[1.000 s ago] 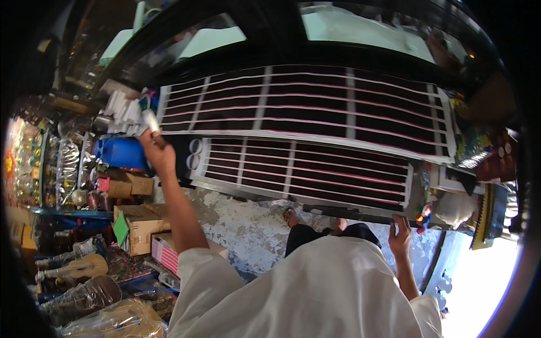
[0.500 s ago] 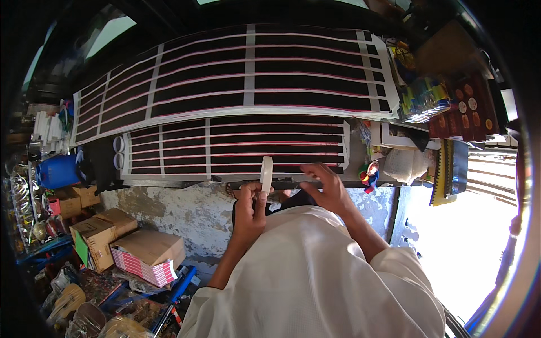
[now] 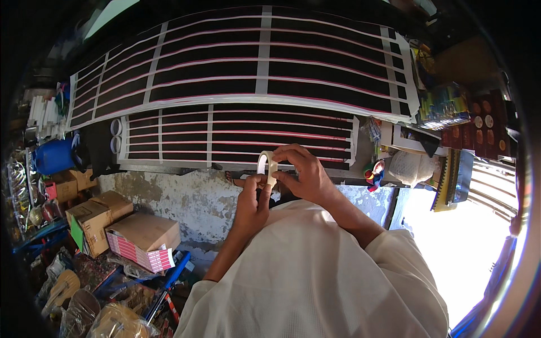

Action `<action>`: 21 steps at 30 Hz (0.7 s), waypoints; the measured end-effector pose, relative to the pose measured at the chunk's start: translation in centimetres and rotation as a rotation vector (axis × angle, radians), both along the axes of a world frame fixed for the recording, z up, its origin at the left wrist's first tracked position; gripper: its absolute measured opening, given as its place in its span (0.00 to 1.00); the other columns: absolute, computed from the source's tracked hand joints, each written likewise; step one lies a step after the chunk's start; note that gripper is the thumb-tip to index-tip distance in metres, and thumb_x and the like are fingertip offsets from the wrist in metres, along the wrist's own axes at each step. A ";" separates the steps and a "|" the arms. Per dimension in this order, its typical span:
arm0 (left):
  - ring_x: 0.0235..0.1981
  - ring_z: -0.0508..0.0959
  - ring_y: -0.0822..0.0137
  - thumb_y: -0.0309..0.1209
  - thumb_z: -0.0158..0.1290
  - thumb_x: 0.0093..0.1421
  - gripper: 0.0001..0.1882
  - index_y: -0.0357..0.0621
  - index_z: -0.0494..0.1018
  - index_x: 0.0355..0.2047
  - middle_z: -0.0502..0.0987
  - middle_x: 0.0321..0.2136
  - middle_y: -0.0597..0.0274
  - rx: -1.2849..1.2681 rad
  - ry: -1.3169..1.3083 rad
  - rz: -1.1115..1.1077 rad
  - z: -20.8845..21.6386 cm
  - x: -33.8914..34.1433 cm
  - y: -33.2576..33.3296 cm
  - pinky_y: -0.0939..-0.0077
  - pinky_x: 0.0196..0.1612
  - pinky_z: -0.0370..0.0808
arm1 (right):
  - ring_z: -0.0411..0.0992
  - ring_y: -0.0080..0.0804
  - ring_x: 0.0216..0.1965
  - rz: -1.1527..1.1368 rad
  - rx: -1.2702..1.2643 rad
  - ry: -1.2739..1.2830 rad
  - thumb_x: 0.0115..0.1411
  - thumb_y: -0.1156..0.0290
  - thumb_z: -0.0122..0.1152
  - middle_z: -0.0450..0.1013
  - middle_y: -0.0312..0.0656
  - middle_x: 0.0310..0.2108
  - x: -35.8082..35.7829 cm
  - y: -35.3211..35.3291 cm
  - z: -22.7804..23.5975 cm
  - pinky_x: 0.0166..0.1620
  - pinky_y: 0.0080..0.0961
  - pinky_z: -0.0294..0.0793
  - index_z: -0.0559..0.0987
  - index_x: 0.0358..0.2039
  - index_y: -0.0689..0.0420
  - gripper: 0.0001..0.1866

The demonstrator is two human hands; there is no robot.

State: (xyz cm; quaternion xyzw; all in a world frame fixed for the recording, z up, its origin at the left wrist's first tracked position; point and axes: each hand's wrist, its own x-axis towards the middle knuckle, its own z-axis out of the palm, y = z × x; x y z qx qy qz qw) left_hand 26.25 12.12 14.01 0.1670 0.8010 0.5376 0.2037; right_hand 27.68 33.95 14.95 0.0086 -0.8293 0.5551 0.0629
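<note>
A roll of cream masking tape point(image 3: 272, 167) is held upright in front of me, near the counter's front edge. My left hand point(image 3: 253, 198) grips its lower part between thumb and fingers. From the right, my right hand point(image 3: 304, 173) pinches the roll's outer side with thumb and forefinger; whether a loose tape end is between them I cannot tell. Beyond the hands lies a smaller black sheet point(image 3: 186, 135) with white and pink stripes, crossed by pale tape strips. Behind it is a larger stack of similar striped sheets point(image 3: 208, 67).
Two white tape rolls point(image 3: 116, 136) stand at the sheet's left end. On the right are a red and blue item point(image 3: 374, 176), a white bundle point(image 3: 413, 167) and packs of pens point(image 3: 445, 107). Cardboard boxes point(image 3: 144, 230) and a blue container point(image 3: 53, 163) sit to the left.
My right hand has moved left and closed on the tape roll, which has turned to show its opening. The view has shifted slightly.
</note>
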 end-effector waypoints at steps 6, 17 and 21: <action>0.46 0.86 0.51 0.26 0.55 0.79 0.11 0.34 0.71 0.57 0.85 0.45 0.43 -0.013 -0.004 0.003 -0.9 0.8 0.1 0.58 0.50 0.81 | 0.84 0.43 0.49 -0.045 -0.141 -0.018 0.62 0.83 0.74 0.83 0.49 0.48 -0.4 -0.1 -1.5 0.53 0.37 0.84 0.83 0.45 0.65 0.12; 0.46 0.89 0.66 0.31 0.57 0.80 0.14 0.32 0.73 0.56 0.88 0.43 0.50 0.069 -0.323 0.093 -0.4 1.8 0.9 0.70 0.52 0.83 | 0.85 0.46 0.40 -0.253 0.090 0.042 0.60 0.81 0.73 0.84 0.47 0.35 -3.2 3.1 -7.5 0.47 0.39 0.85 0.84 0.34 0.61 0.04; 0.47 0.90 0.68 0.36 0.57 0.81 0.17 0.30 0.80 0.53 0.89 0.42 0.52 -0.009 -0.547 -0.078 1.1 0.2 1.0 0.72 0.51 0.84 | 0.86 0.49 0.42 -0.136 0.063 0.073 0.61 0.76 0.73 0.85 0.48 0.36 -4.1 4.0 -9.7 0.46 0.39 0.86 0.86 0.36 0.61 0.04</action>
